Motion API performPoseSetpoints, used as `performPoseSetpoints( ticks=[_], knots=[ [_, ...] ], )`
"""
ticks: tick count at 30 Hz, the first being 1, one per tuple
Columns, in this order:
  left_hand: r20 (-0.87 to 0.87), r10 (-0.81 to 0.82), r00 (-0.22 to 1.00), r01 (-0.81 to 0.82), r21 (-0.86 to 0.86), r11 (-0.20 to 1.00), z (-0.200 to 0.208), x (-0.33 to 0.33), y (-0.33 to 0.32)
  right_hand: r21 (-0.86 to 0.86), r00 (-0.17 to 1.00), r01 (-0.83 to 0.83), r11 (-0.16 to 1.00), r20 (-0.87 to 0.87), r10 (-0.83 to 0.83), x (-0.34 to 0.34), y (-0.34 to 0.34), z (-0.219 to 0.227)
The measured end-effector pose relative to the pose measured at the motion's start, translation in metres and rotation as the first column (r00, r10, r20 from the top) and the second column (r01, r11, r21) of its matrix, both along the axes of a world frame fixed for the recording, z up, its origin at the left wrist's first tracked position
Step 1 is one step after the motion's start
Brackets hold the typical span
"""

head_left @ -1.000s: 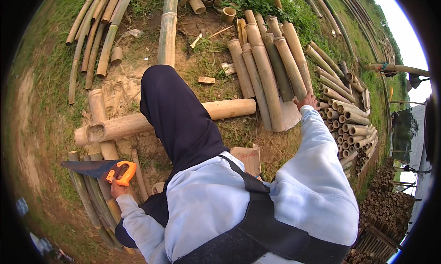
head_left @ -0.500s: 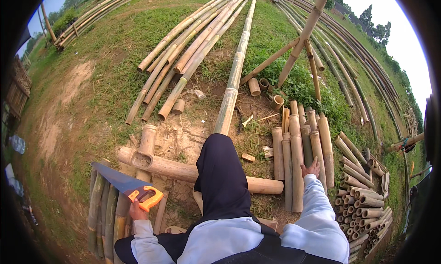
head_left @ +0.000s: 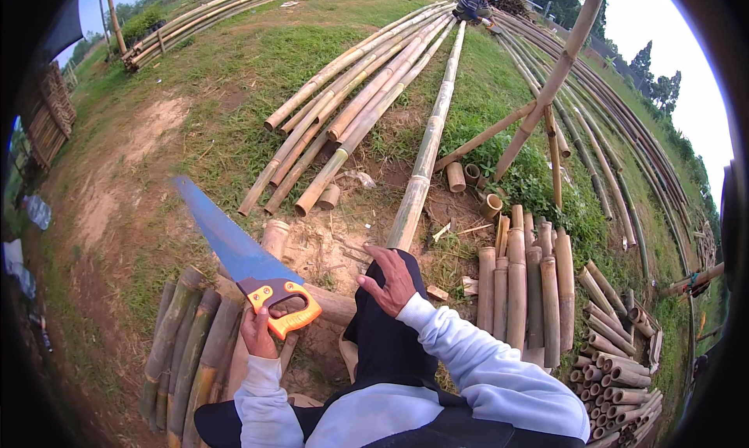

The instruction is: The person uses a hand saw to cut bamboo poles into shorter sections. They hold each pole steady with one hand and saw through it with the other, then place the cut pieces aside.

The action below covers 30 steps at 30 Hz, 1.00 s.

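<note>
In my left hand (head_left: 260, 335) is a hand saw (head_left: 226, 237) with a blue blade and an orange and dark handle. My fingers are closed on the handle, and the blade points up and to the far left. My right hand (head_left: 395, 284) is over my knee with the fingers apart, holding nothing. Just beyond it is the near end of a long bamboo pole (head_left: 421, 163), which runs away across the grass. A thick bamboo log (head_left: 334, 306) lies crosswise below; my leg and the saw handle hide parts of it.
Cut bamboo lengths (head_left: 516, 292) stand in a row at my right, with a stack of shorter pieces (head_left: 616, 401) beyond. More cut lengths (head_left: 204, 331) lie at my left. Long poles (head_left: 367, 81) fan out ahead, near a leaning bamboo frame (head_left: 538, 120). A person (head_left: 473, 5) crouches far off.
My right hand has left the standing bamboo lengths and come left over my knee. The saw has risen and shifted right in my left hand. The view has tilted up, showing more of the distant person.
</note>
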<state>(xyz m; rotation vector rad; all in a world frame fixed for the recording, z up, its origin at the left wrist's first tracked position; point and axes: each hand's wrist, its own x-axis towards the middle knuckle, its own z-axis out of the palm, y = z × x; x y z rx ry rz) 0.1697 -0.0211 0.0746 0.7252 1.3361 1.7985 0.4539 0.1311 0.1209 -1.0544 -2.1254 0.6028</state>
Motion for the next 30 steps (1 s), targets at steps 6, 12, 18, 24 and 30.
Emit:
performPoseSetpoints(
  ticks=[6,12,18,24,30],
  knots=[
    [0.087,-0.052,0.995,0.052,0.007,0.999,0.0,0.03,0.061,0.207,0.882,-0.471,0.858,0.089,0.462,-0.061,-0.03,0.029],
    [-0.045,-0.171,0.984,0.17,-0.029,0.985,0.011,0.048,0.106,0.122,0.933,-0.292,0.949,0.255,0.254,-0.088,0.003,0.002],
    [-0.105,-0.355,0.929,0.347,-0.084,0.934,0.025,0.041,0.167,0.013,0.985,-0.1,0.995,0.139,0.098,-0.087,0.036,0.002],
    [-0.342,-0.527,0.778,0.512,-0.141,0.847,0.015,0.045,0.234,0.322,0.991,0.124,0.939,0.007,-0.133,-0.055,0.088,-0.017],
    [-0.782,-0.253,0.57,-0.072,-0.354,0.933,-0.061,-0.095,0.265,0.294,0.95,0.305,0.906,-0.028,-0.311,0.005,0.094,-0.023]
  ],
)
